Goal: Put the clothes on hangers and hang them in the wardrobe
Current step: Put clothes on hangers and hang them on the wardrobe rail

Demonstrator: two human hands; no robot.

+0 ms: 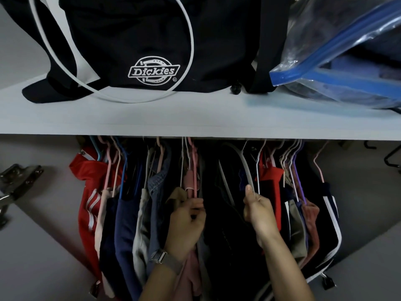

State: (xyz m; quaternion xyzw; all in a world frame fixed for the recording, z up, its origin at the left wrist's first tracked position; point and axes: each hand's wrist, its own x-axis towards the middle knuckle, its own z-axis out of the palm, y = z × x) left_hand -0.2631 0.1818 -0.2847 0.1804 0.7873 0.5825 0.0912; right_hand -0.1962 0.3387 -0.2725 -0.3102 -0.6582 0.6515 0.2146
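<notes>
Below the wardrobe shelf (pixel 195 124) hangs a packed row of clothes on coloured hangers. My left hand (pixel 186 222), with a watch on its wrist, grips a pink hanger (pixel 193 170) that carries a pink garment (pixel 191 270). My right hand (pixel 259 210) pinches the arm of a white hanger (pixel 244 164), thumb on top, with a black garment (pixel 230 235) under it. The two hands stand a little apart, with dark cloth between them. The rail itself is hidden behind the shelf edge.
A red jacket (pixel 86 192) hangs at the left end, a navy garment with white trim (pixel 332 213) at the right end. On the shelf lie a black Dickies bag (pixel 152 51) with a white cord and a clear zip bag (pixel 347 61). Door hinges (pixel 15 183) show at left.
</notes>
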